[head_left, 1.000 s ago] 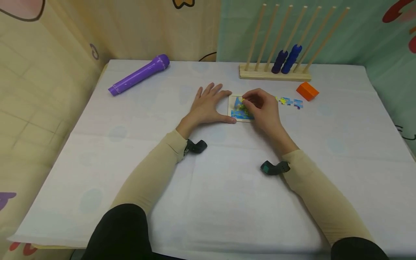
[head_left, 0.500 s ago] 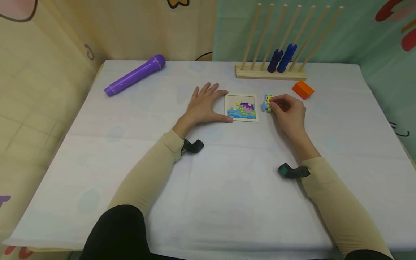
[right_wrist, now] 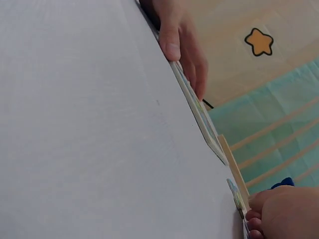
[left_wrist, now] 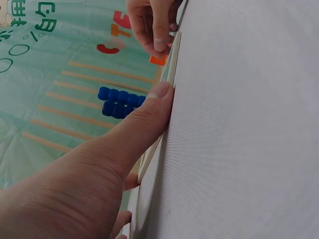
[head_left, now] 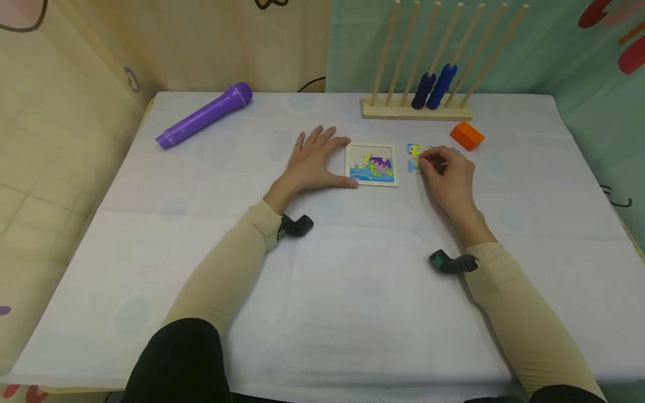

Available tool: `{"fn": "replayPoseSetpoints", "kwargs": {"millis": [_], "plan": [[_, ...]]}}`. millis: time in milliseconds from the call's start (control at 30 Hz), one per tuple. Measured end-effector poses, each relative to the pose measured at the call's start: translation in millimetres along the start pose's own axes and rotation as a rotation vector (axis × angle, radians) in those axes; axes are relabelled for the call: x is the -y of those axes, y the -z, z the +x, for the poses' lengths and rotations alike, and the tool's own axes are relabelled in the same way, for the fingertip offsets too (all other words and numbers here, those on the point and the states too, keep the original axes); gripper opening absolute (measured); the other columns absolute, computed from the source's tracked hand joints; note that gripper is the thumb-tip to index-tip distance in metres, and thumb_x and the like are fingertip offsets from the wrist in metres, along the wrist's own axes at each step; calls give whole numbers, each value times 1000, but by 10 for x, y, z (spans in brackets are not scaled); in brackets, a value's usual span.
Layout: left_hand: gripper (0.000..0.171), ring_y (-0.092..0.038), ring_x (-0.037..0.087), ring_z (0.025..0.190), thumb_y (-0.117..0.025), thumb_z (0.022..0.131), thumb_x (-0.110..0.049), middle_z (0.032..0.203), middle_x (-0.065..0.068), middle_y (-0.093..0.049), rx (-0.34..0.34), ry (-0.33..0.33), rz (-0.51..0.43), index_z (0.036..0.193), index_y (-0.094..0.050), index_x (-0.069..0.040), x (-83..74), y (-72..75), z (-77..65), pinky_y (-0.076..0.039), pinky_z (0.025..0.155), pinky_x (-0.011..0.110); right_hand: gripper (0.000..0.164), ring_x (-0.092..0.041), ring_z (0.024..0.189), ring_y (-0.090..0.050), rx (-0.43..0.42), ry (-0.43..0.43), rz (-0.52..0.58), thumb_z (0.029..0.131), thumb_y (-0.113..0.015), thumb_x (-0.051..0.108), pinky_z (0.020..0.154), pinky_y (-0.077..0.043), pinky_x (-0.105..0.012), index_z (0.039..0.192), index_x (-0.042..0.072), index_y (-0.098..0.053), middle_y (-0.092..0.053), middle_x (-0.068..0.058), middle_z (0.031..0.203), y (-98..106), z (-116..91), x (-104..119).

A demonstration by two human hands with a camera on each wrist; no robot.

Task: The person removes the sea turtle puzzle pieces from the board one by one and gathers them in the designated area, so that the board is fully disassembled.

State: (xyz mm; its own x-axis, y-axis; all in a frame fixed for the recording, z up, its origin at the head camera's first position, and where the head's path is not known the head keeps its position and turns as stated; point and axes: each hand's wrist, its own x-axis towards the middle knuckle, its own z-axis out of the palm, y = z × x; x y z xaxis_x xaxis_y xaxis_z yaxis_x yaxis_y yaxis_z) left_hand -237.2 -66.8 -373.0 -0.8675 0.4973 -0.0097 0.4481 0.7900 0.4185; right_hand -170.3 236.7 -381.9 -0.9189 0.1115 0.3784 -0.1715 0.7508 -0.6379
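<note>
A small wooden puzzle board [head_left: 371, 184] with a pale frame lies flat, its picture of a purple and green creature over blue partly filled in below a bare upper area. My left hand [head_left: 313, 159] is spread at its left side, index fingertip near the top corner and thumb on the lower edge; the thumb [left_wrist: 154, 102] shows along the edge in the left wrist view. Right of the board are several yellow and blue puzzle pieces [head_left: 414, 150]. My right hand [head_left: 450, 172] pinches at one with thumb and forefinger, its curled fingers hiding part of the group.
Behind the board stands a wooden peg rack [head_left: 418, 113] with blue beads on two rods. An orange block [head_left: 467, 136] sits just beyond the right hand. A purple toy microphone [head_left: 204, 116] lies at the back left of the white-covered table [head_left: 322, 313].
My right hand has moved right, off the board and onto the loose pieces, which have shifted slightly under its fingers. The left hand stays at the board, and the view has drifted a little.
</note>
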Motion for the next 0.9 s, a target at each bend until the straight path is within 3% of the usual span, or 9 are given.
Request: {"fn": "replayPoseSetpoints", "kwargs": {"millis": [233, 467, 900], "plan": [[108, -2, 29, 166, -78, 73, -81, 177, 3, -18, -6, -3, 0, 162, -39, -34, 19, -14, 21, 6, 132, 56, 21, -23, 93, -63, -48, 53, 21, 104, -66, 15, 77, -41, -12, 115, -1, -74, -72, -17, 107, -53, -5, 18], [108, -2, 29, 166, -78, 73, -81, 178, 3, -18, -2, -1, 6, 162, -39, -34, 14, -3, 17, 6, 132, 56, 23, -22, 93, -65, 19, 121, 94, 103, -70, 18, 79, -46, -11, 119, 3, -75, -73, -15, 109, -173, -21, 140], [106, -3, 29, 166, -79, 73, -80, 177, 4, -19, -11, -7, 2, 161, -41, -35, 13, -20, 16, 5, 132, 57, 45, -32, 104, -57, 183, 130, 48, 92, -84, 30, 92, -44, -43, 124, 0, -73, -63, -19, 114, -507, 82, 475]]}}
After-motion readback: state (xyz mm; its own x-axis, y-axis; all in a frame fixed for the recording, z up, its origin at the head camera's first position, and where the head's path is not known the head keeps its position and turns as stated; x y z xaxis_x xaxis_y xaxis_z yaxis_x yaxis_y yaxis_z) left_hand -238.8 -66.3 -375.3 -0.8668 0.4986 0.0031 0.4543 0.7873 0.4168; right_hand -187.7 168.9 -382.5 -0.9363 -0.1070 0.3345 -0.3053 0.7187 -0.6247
